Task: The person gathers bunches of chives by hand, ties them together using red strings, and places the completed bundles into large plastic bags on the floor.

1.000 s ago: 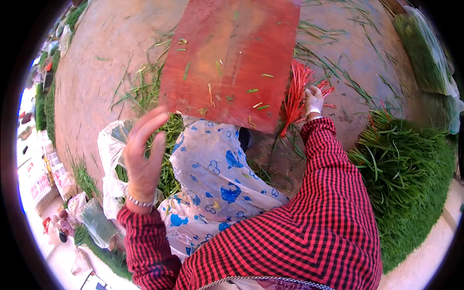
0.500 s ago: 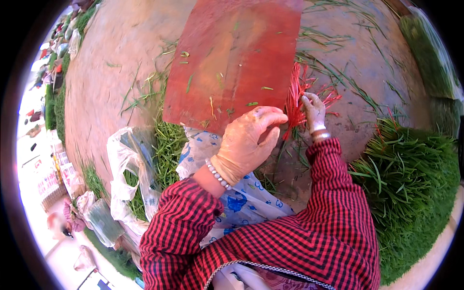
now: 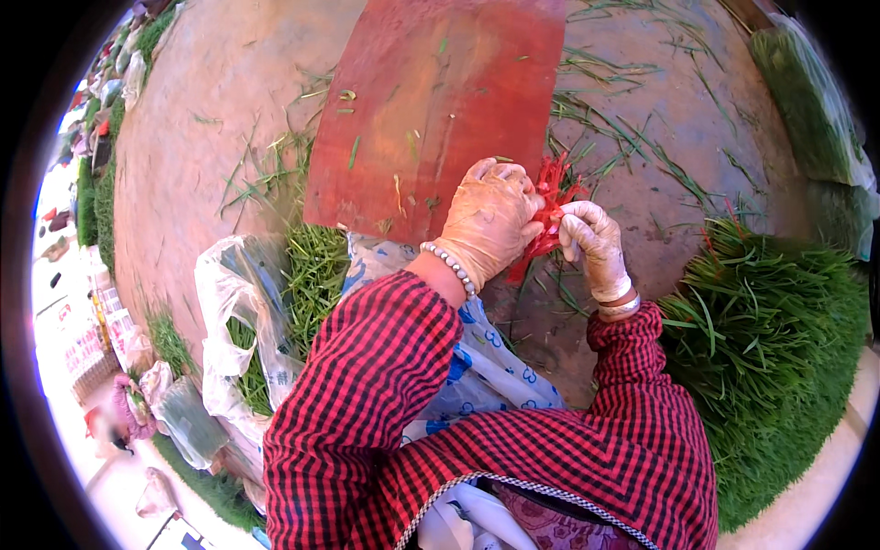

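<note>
A bunch of red plastic ties (image 3: 552, 188) is bundled between my two gloved hands, just off the right edge of a red board (image 3: 412, 119). My left hand (image 3: 490, 215), in a thin pale glove with a beaded bracelet at the wrist, has its fingers closed round the bunch's left side. From the right, my right hand (image 3: 594, 240), also gloved, pinches the ties with thumb and fingertips. Under my left forearm lies a white plastic sheet with blue patterns (image 3: 500, 367).
A large stack of green leafy stalks (image 3: 770, 339) stands at the right. Cut green scraps (image 3: 316, 284) are heaped beside a white plastic bag (image 3: 215, 321) on the left. Loose stalks (image 3: 660, 165) lie on the floor beyond the board. Plastic-wrapped greens (image 3: 807, 101) sit far right.
My left hand has moved right and closed on the red ties. My right hand has come slightly nearer to me, and the spread-out bunch is now gathered between both hands.
</note>
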